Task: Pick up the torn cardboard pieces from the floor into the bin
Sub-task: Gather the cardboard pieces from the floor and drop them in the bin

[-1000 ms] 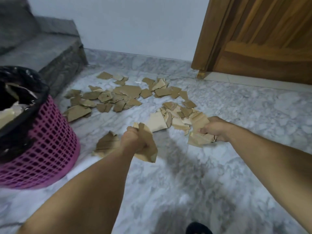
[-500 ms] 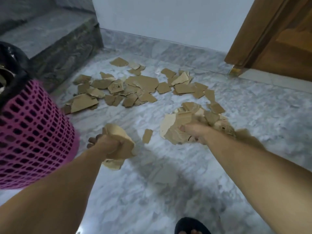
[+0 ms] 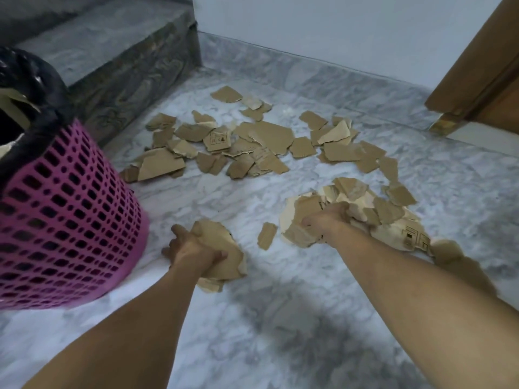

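Torn brown cardboard pieces (image 3: pixel 261 136) lie scattered over the marble floor in the middle distance. My left hand (image 3: pixel 193 249) grips a bunch of cardboard pieces (image 3: pixel 222 254) low over the floor, just right of the pink mesh bin (image 3: pixel 64 209). The bin has a black liner (image 3: pixel 36 80) and holds cardboard inside. My right hand (image 3: pixel 327 220) grips part of a nearer heap of cardboard pieces (image 3: pixel 362 203). One small piece (image 3: pixel 266 235) lies on the floor between my hands.
A dark stone step (image 3: pixel 120 51) rises behind the bin at the upper left. A wooden door and its frame (image 3: pixel 477 74) stand at the upper right. A white wall runs along the back. Bare marble floor (image 3: pixel 280 332) spreads in the foreground.
The view has moved closer to the floor and leftward. My left hand with its pieces has lowered near the bin's base. My right hand has closed on the nearer heap.
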The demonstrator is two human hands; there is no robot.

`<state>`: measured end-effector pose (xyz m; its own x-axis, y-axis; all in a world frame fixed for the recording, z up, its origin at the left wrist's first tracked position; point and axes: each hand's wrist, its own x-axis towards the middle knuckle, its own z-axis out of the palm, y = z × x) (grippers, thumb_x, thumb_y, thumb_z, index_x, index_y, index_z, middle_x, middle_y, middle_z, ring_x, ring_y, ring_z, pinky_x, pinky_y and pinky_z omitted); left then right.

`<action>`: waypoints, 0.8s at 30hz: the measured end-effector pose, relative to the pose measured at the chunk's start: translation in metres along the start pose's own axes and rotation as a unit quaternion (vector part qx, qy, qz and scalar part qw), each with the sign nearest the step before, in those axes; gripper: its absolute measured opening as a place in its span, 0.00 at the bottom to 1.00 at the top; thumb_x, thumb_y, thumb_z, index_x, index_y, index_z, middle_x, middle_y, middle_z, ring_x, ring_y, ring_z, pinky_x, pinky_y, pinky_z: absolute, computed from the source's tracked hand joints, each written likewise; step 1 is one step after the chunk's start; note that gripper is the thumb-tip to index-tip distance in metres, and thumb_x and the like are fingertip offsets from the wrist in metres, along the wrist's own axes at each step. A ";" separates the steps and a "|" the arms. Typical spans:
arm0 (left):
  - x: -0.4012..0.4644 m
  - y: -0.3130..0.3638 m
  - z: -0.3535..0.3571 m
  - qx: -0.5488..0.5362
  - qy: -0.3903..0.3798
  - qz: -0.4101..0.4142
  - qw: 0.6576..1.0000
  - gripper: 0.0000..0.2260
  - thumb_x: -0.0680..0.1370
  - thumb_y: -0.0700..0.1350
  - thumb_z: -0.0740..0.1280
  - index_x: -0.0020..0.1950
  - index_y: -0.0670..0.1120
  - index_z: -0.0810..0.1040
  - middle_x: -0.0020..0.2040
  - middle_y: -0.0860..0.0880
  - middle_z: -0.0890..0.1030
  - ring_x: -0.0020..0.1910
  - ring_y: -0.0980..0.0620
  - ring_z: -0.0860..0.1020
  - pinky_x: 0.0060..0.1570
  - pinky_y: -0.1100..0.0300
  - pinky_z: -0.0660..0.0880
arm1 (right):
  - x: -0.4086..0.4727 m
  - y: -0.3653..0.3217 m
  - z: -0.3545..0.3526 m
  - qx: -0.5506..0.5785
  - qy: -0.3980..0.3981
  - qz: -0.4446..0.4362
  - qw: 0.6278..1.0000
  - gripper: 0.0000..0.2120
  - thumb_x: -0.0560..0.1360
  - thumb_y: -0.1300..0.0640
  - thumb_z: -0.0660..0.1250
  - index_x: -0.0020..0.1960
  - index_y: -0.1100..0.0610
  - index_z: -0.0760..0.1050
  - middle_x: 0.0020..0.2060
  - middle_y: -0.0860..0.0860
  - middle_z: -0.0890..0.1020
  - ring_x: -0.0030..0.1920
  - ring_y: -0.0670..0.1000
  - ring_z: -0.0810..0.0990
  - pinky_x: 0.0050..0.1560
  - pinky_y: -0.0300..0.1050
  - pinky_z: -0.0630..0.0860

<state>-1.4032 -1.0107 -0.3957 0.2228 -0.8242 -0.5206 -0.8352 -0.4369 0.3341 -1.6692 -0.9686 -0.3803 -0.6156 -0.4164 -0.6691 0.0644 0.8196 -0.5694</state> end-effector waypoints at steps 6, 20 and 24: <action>-0.005 -0.006 -0.003 -0.060 -0.026 0.012 0.998 0.41 0.60 0.54 0.82 0.65 0.40 0.66 0.60 0.42 0.76 0.61 0.41 0.75 0.57 0.52 0.75 | -0.023 -0.001 0.010 -0.105 -0.076 -0.080 0.988 0.41 0.68 0.60 0.78 0.76 0.56 0.63 0.67 0.58 0.75 0.64 0.60 0.76 0.61 0.55 0.77; -0.037 -0.007 0.002 -0.107 -0.035 0.058 0.992 0.29 0.62 0.49 0.81 0.54 0.45 0.69 0.47 0.49 0.73 0.48 0.48 0.71 0.45 0.55 0.75 | -0.063 0.022 0.042 -0.158 -0.145 -0.135 0.967 0.42 0.60 0.45 0.81 0.68 0.55 0.68 0.62 0.52 0.77 0.61 0.54 0.77 0.58 0.51 0.78; -0.044 -0.007 0.003 -0.094 -0.039 0.078 0.992 0.29 0.63 0.50 0.81 0.52 0.46 0.66 0.48 0.49 0.73 0.51 0.48 0.73 0.46 0.57 0.73 | -0.074 0.030 0.050 -0.180 -0.076 -0.153 0.969 0.46 0.56 0.43 0.82 0.68 0.55 0.68 0.61 0.52 0.78 0.62 0.55 0.77 0.61 0.51 0.77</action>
<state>-1.4088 -0.9705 -0.3775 0.0527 -0.8601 -0.5073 -0.7460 -0.3716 0.5527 -1.5825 -0.9322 -0.3713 -0.4388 -0.6920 -0.5732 -0.3971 0.7215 -0.5672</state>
